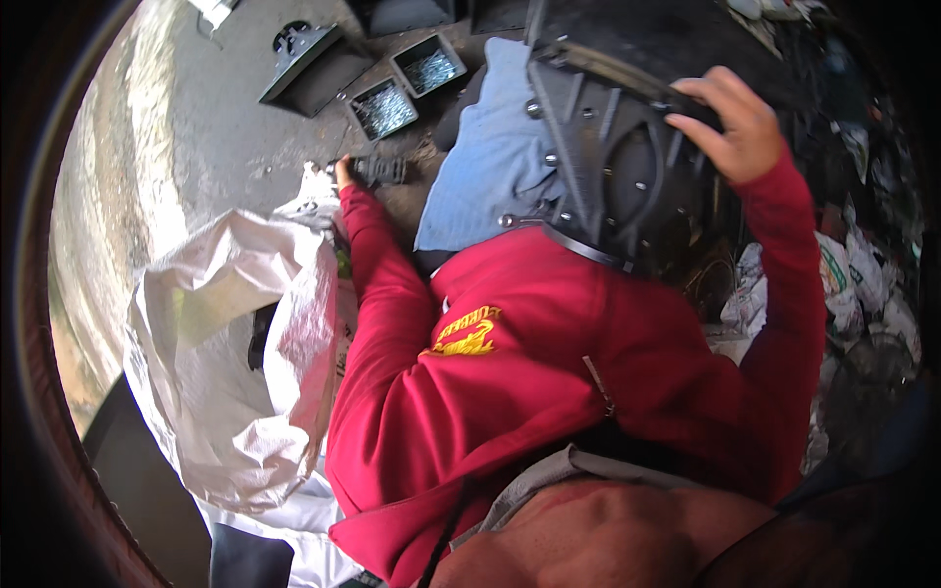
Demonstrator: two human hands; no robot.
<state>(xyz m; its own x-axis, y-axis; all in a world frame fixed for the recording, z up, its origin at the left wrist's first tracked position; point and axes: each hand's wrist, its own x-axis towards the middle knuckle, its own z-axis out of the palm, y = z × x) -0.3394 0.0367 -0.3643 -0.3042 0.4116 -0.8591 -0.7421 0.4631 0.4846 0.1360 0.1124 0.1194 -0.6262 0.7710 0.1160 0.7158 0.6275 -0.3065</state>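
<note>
My right hand (730,122) grips the upper edge of a large black plastic back panel (618,157) with ribs and screw bosses, which stands tilted against my lap. My left arm, in a red sleeve, stretches forward to the ground. Only a little of my left hand (343,174) shows past the cuff, closed on a small dark tool (380,169) lying on the concrete. My blue-trousered knee (495,157) is between the two hands.
Two small open boxes of screws (384,108) (428,67) sit beyond the tool, beside a black casing part (314,64). A big white woven sack (235,363) stands open at my left. Scrap, wires and crumpled wrappers (853,284) pile up at the right.
</note>
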